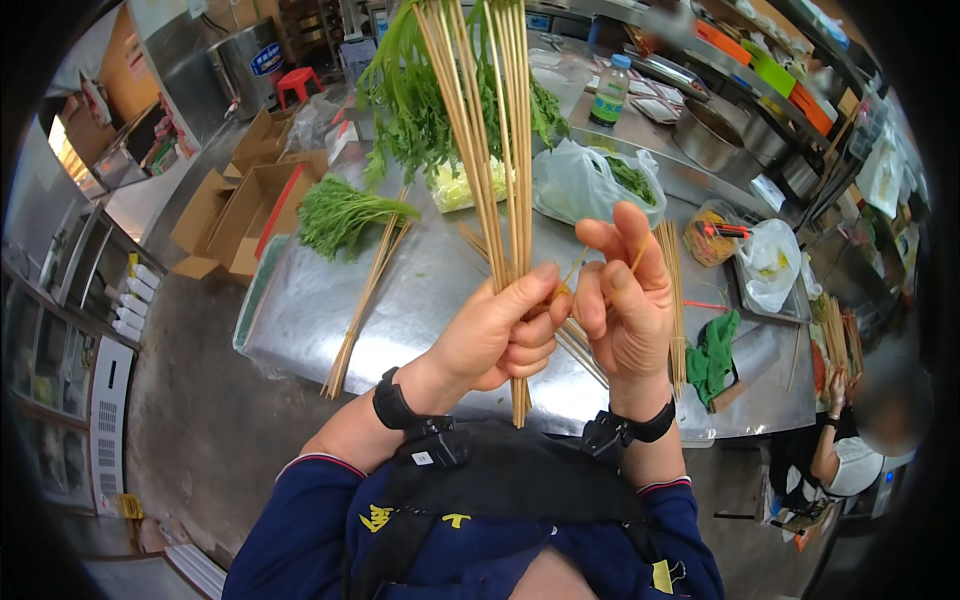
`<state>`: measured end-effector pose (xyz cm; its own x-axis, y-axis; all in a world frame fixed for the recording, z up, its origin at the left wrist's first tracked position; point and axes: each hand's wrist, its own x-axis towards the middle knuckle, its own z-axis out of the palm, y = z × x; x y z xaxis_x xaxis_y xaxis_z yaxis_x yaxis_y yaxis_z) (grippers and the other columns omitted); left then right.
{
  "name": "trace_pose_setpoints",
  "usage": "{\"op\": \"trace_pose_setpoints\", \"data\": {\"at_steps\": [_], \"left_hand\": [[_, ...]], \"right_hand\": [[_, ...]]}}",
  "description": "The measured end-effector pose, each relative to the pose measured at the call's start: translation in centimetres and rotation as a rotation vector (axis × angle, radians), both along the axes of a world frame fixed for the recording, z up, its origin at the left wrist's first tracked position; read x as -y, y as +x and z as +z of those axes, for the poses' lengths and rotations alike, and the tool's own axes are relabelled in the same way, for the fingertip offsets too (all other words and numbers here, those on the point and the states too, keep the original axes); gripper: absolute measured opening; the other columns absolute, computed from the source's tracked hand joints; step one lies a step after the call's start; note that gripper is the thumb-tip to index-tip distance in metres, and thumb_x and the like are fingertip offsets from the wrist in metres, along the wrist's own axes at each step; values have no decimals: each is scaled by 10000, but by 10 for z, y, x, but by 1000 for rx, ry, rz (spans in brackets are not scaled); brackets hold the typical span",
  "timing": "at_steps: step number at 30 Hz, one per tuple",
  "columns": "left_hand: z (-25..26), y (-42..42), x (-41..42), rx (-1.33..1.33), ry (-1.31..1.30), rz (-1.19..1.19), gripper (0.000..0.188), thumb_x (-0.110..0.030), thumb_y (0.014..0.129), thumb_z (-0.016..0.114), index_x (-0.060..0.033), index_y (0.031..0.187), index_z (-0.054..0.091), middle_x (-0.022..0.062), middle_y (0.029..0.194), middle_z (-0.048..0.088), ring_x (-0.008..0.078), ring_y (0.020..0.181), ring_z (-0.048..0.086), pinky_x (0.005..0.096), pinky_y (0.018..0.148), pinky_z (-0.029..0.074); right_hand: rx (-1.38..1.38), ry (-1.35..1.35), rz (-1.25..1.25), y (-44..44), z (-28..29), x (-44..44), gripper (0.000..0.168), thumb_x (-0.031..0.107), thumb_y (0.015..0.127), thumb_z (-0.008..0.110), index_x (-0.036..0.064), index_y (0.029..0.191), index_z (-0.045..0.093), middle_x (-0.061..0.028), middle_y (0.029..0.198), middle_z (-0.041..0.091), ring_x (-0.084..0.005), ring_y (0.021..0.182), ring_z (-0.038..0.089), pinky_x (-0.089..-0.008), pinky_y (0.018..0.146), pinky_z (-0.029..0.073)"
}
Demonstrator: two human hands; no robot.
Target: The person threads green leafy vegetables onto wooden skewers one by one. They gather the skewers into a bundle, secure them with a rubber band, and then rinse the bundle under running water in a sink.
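My left hand is closed around a bundle of bamboo skewers, held up over the steel table. Leafy greens are at the skewers' far end. Beside it, my right hand has its fingers spread, with a yellow rubber band stretched between them and the bundle. On the table to the left lies another bunch of skewers topped with feathery greens. Loose skewers lie below my hands, and more bare skewers lie right of my right hand.
Behind the bundle sit pale yellow leaves and a plastic bag of greens. A green cloth, a plastic tub and a tray are at right. A co-worker handles skewers there. Cardboard boxes stand left.
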<state>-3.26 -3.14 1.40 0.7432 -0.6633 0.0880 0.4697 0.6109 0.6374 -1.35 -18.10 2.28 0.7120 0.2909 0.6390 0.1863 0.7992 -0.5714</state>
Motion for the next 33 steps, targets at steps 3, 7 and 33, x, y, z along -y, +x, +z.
{"op": "trace_pose_setpoints", "data": {"at_steps": [3, 7, 33], "left_hand": [[2, 2, -1, -28, -63, -77, 371, -388, 945, 345, -76, 784, 467, -82, 467, 223, 32, 345, 172, 199, 324, 148], [4, 2, 0, -41, -32, -48, 388, -403, 946, 325, -77, 789, 466, -83, 468, 212, 34, 347, 163, 199, 324, 144], [7, 40, -13, -50, -127, 590, 408, -417, 954, 264, -157, 644, 311, -64, 481, 212, 50, 368, 160, 198, 318, 142]], "right_hand": [[41, -23, -189, 5, 1, -2, 485, 54, 856, 524, 92, 1315, 372, -161, 1277, 448, -206, 908, 565, -286, 693, 505], [235, -144, -597, 6, 1, -4, 412, -11, 839, 523, 84, 1236, 473, -168, 1271, 449, -289, 1170, 447, -367, 897, 442], [-375, -589, 32, -21, -45, 4, 905, 12, 719, 673, 123, 1409, 98, -154, 1382, 277, -255, 1204, 398, -340, 920, 415]]}}
